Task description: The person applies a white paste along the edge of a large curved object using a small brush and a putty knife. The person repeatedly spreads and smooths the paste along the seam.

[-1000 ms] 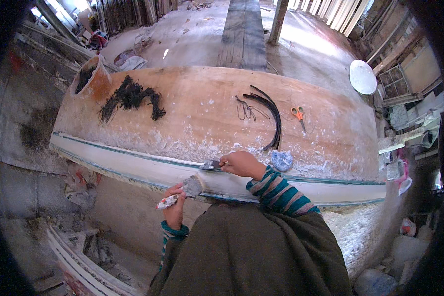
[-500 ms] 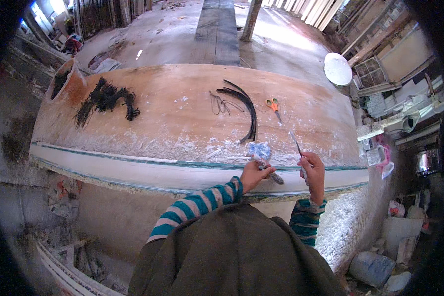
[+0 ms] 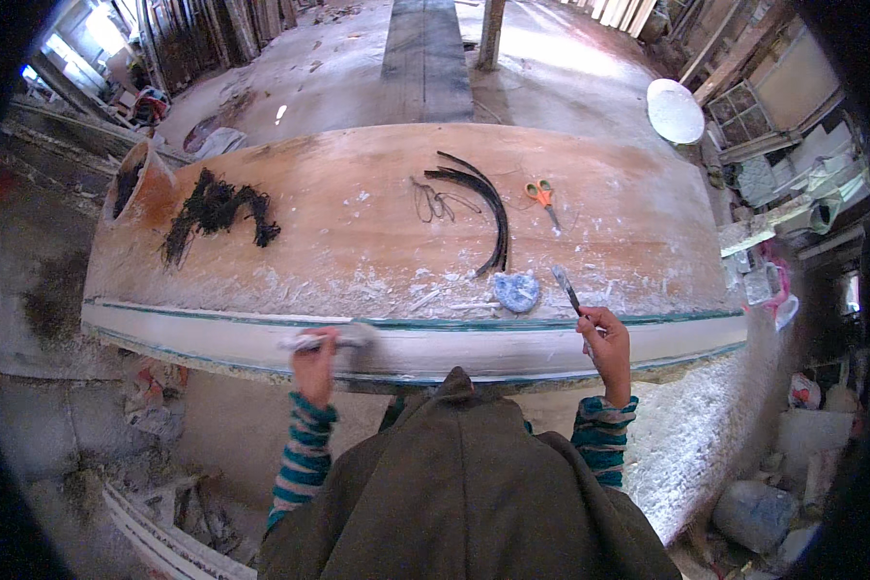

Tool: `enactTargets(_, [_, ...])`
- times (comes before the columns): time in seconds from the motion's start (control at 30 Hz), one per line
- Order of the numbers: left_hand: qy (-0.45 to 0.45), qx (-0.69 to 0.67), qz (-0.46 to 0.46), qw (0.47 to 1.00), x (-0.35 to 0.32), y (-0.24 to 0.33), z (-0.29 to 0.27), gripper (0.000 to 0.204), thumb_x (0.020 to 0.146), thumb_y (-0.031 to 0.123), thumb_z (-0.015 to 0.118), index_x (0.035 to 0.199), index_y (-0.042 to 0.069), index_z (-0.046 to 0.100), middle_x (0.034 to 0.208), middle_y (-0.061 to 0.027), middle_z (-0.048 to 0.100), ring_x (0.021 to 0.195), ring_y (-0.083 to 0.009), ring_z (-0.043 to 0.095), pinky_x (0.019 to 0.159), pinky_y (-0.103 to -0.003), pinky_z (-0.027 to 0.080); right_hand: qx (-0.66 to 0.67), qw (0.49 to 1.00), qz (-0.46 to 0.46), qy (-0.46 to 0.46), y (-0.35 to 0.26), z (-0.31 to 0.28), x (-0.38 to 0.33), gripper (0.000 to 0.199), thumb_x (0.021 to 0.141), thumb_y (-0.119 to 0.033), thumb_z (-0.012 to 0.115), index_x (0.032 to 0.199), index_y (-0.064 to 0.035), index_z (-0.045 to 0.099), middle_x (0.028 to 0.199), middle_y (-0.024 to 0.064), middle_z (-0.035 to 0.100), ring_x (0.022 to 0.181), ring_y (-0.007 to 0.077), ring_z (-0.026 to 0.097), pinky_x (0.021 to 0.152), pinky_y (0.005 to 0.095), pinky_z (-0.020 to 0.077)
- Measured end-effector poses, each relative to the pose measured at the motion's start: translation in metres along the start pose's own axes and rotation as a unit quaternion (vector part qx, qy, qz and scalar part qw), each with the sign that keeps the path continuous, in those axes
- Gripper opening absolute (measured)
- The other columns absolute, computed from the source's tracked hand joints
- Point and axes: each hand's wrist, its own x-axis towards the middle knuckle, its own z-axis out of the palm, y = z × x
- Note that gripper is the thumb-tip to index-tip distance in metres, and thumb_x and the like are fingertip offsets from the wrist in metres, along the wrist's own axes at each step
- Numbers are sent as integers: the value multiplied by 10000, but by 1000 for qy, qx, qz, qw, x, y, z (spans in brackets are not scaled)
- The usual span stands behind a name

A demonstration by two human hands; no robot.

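Plaster-white moulding strip (image 3: pixel 213 333) along desk (image 3: pixel 358 242) front edge, lower centre. Left hand (image 3: pixel 315 360), back from right end, clamped on trowel (image 3: pixel 324 339); right hand (image 3: pixel 609 350) clamped on thin blade (image 3: pixel 566 288); smoothing resumes mid-strip.

You are working in soft daylight that comes from beyond the far side of the workbench (image 3: pixel 377 242); the floor (image 3: pixel 570 68) there is washed out to near white, and the round white disc (image 3: pixel 675 110) off the bench's far right corner glares. The bench top is evenly lit, with only faint shadows beside the curved black strips (image 3: pixel 488 208). Below the bench's near edge everything falls into dull shade. Your left hand (image 3: pixel 314 362) and its tool are smeared by motion blur. The fisheye bends the bench's edges, and a black rim rings the picture.
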Motion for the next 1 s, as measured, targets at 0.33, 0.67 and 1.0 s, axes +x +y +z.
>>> enactTargets(0.33, [214, 155, 146, 953, -38, 39, -81, 139, 830, 69, 643, 942, 5, 591, 937, -74, 597, 855, -161, 551, 813, -295, 457, -87, 994, -57, 40, 1, 5, 21, 225, 830, -181, 637, 1018, -57, 637, 793, 37, 620, 677, 73, 506, 573, 204, 398])
enactTargets(0.67, [-137, 152, 215, 955, 4, 41, -1, 186, 788, -8, 658, 953, -1, 571, 1021, -135, 617, 964, -210, 573, 885, -320, 440, 3, 980, -26, 197, 7, 39, -66, 204, 830, -126, 645, 1018, -46, 636, 858, 32, 632, 740, 61, 527, 618, 206, 417])
enactTargets(1.0, [-253, 136, 222, 932, 47, 9, -42, 206, 785, 34, 679, 961, 12, 575, 1057, -162, 610, 1011, -233, 570, 902, -347, 443, 9, 945, 17, 327, 47, 150, -177, 212, 801, -145, 672, 995, -64, 656, 786, 14, 622, 632, 69, 479, 559, 217, 388])
